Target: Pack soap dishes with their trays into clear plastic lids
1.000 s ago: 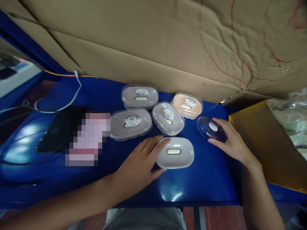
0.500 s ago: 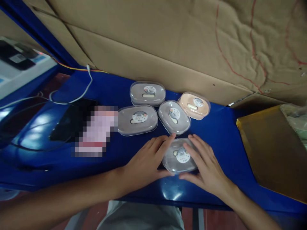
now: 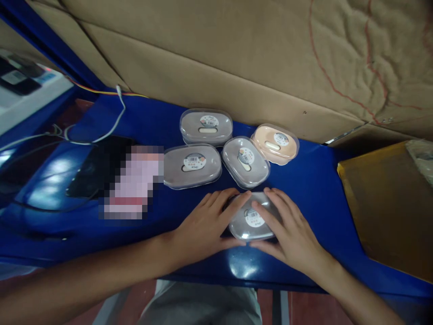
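Note:
Between my two hands is a grey oval lunch box (image 3: 249,229) with a clear cover and a round label, near the front of the blue table. My left hand (image 3: 213,221) grips its left end, thumb at the near edge and fingers along the far side. Around the right end curls my right hand (image 3: 287,225), its index finger lying across the top by the label. Just beyond are a tilted grey lunch box (image 3: 257,174), another grey one (image 3: 174,169) to the left, a third (image 3: 189,124) behind, and a peach one (image 3: 287,151) at the back right.
On the left, a blurred-out pink rectangle (image 3: 135,176) overlaps a black flat object (image 3: 88,171). White cable (image 3: 120,115) and dark cords run across that side. A brown taped carton (image 3: 389,203) stands at the right. Cardboard (image 3: 209,58) walls the back of the blue table (image 3: 314,180).
The held box has turned or tipped slightly between my hands, and its pale oval latch is now mostly covered. The other boxes keep their places; the view has shifted a little.

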A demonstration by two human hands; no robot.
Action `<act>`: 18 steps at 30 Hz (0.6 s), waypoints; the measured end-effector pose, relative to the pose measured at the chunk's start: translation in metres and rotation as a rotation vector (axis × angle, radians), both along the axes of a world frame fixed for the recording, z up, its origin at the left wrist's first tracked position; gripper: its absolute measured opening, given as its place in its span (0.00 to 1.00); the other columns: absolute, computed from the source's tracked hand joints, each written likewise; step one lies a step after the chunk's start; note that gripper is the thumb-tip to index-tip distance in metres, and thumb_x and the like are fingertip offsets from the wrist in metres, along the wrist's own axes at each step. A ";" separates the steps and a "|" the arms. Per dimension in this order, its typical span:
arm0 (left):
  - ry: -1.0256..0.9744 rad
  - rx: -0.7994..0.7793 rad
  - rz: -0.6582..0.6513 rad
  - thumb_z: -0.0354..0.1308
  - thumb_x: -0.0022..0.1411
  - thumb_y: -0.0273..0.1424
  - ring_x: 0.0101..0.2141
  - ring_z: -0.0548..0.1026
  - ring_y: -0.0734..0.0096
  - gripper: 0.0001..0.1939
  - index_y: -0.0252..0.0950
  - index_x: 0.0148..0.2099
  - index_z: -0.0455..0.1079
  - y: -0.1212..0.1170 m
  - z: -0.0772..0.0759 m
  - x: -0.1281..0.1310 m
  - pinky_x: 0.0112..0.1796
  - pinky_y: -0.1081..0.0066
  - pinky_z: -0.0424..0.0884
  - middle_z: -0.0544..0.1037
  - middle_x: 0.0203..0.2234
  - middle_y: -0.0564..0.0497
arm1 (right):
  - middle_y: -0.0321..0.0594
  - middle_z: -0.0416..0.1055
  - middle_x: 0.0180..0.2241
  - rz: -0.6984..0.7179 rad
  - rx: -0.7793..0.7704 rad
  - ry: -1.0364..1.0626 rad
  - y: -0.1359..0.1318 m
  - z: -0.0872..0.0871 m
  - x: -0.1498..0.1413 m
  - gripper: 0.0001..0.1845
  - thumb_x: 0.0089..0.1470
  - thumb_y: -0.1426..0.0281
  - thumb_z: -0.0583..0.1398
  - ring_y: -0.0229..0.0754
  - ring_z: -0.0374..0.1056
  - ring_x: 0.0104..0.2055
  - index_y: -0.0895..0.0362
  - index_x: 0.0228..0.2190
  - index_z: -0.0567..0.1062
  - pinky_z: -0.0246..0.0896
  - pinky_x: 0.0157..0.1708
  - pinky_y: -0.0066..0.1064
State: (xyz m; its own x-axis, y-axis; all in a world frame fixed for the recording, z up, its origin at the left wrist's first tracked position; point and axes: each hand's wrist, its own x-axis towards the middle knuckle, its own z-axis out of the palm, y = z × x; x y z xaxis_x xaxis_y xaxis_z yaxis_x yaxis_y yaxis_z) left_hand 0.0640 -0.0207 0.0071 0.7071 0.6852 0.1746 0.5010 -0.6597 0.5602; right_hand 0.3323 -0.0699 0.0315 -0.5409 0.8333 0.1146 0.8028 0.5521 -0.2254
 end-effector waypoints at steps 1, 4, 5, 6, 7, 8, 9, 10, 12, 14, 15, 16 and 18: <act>0.001 0.006 -0.005 0.68 0.66 0.54 0.59 0.75 0.44 0.53 0.41 0.80 0.44 0.000 0.001 0.000 0.56 0.46 0.77 0.73 0.62 0.35 | 0.54 0.57 0.74 0.005 -0.019 0.005 0.001 0.002 0.003 0.48 0.65 0.48 0.64 0.69 0.56 0.74 0.43 0.76 0.52 0.67 0.64 0.68; -0.020 0.081 -0.011 0.64 0.69 0.55 0.59 0.76 0.45 0.48 0.41 0.79 0.48 0.003 0.007 -0.004 0.56 0.48 0.76 0.74 0.62 0.36 | 0.50 0.58 0.73 -0.008 -0.090 0.010 0.003 0.011 0.021 0.44 0.65 0.49 0.65 0.68 0.56 0.74 0.41 0.74 0.56 0.65 0.64 0.68; -0.030 0.138 -0.003 0.63 0.72 0.52 0.59 0.76 0.47 0.43 0.40 0.77 0.52 0.005 0.012 -0.006 0.56 0.49 0.76 0.74 0.62 0.37 | 0.49 0.58 0.73 -0.032 -0.116 0.007 0.003 0.014 0.031 0.43 0.65 0.50 0.65 0.67 0.56 0.74 0.40 0.73 0.58 0.65 0.65 0.67; -0.034 0.211 0.015 0.62 0.74 0.48 0.59 0.76 0.48 0.37 0.40 0.75 0.56 0.009 0.017 -0.009 0.56 0.51 0.76 0.75 0.62 0.37 | 0.48 0.58 0.73 -0.065 -0.135 0.003 0.003 0.017 0.043 0.41 0.65 0.50 0.65 0.67 0.56 0.74 0.39 0.73 0.59 0.64 0.65 0.67; -0.026 0.288 0.044 0.61 0.75 0.43 0.58 0.77 0.49 0.30 0.40 0.72 0.60 0.013 0.023 -0.014 0.56 0.52 0.76 0.75 0.61 0.38 | 0.47 0.58 0.73 -0.105 -0.145 -0.001 0.003 0.019 0.057 0.40 0.65 0.50 0.65 0.67 0.56 0.74 0.39 0.72 0.60 0.63 0.66 0.67; -0.007 0.355 0.084 0.61 0.76 0.38 0.57 0.77 0.49 0.25 0.41 0.70 0.63 0.018 0.029 -0.018 0.55 0.52 0.75 0.75 0.61 0.39 | 0.47 0.58 0.73 -0.152 -0.139 -0.005 0.003 0.020 0.072 0.40 0.65 0.49 0.65 0.68 0.56 0.74 0.39 0.72 0.60 0.62 0.66 0.69; 0.023 0.407 0.136 0.60 0.75 0.35 0.57 0.77 0.49 0.22 0.42 0.67 0.66 0.025 0.035 -0.024 0.55 0.50 0.75 0.76 0.61 0.40 | 0.47 0.58 0.73 -0.205 -0.120 -0.010 0.004 0.020 0.087 0.39 0.65 0.49 0.64 0.70 0.56 0.74 0.38 0.71 0.61 0.60 0.66 0.71; 0.064 0.439 0.196 0.60 0.74 0.34 0.58 0.76 0.47 0.19 0.43 0.65 0.68 0.031 0.041 -0.030 0.55 0.48 0.74 0.76 0.61 0.41 | 0.47 0.58 0.73 -0.263 -0.087 -0.017 0.005 0.019 0.101 0.39 0.65 0.48 0.63 0.72 0.57 0.73 0.38 0.71 0.61 0.58 0.65 0.74; 0.159 0.449 0.328 0.60 0.73 0.37 0.60 0.74 0.41 0.18 0.43 0.62 0.70 0.044 0.048 -0.041 0.58 0.41 0.70 0.74 0.63 0.41 | 0.47 0.56 0.74 -0.385 -0.003 -0.029 0.009 0.016 0.123 0.39 0.65 0.46 0.62 0.77 0.56 0.73 0.35 0.72 0.59 0.53 0.65 0.79; 0.253 0.424 0.402 0.59 0.74 0.41 0.63 0.72 0.36 0.20 0.41 0.63 0.69 0.055 0.049 -0.050 0.60 0.36 0.67 0.71 0.66 0.39 | 0.47 0.54 0.75 -0.477 0.092 -0.033 0.015 0.014 0.131 0.42 0.65 0.46 0.61 0.79 0.54 0.73 0.34 0.74 0.55 0.46 0.67 0.81; 0.287 0.406 0.407 0.60 0.74 0.43 0.63 0.71 0.34 0.22 0.40 0.64 0.69 0.059 0.047 -0.053 0.61 0.35 0.67 0.70 0.66 0.37 | 0.47 0.53 0.76 -0.497 0.127 -0.026 0.019 0.014 0.129 0.43 0.66 0.47 0.61 0.78 0.53 0.74 0.34 0.75 0.52 0.43 0.68 0.81; 0.305 0.387 0.399 0.62 0.73 0.44 0.63 0.71 0.33 0.24 0.39 0.65 0.68 0.062 0.045 -0.056 0.60 0.34 0.67 0.70 0.67 0.36 | 0.47 0.52 0.76 -0.495 0.150 -0.009 0.022 0.015 0.123 0.44 0.66 0.48 0.61 0.77 0.52 0.75 0.35 0.76 0.50 0.41 0.69 0.80; 0.300 0.358 0.353 0.66 0.69 0.45 0.63 0.72 0.32 0.28 0.39 0.66 0.68 0.064 0.041 -0.058 0.60 0.35 0.68 0.71 0.66 0.34 | 0.48 0.52 0.76 -0.443 0.155 0.053 0.027 0.017 0.103 0.43 0.68 0.52 0.61 0.73 0.52 0.76 0.37 0.76 0.49 0.44 0.71 0.76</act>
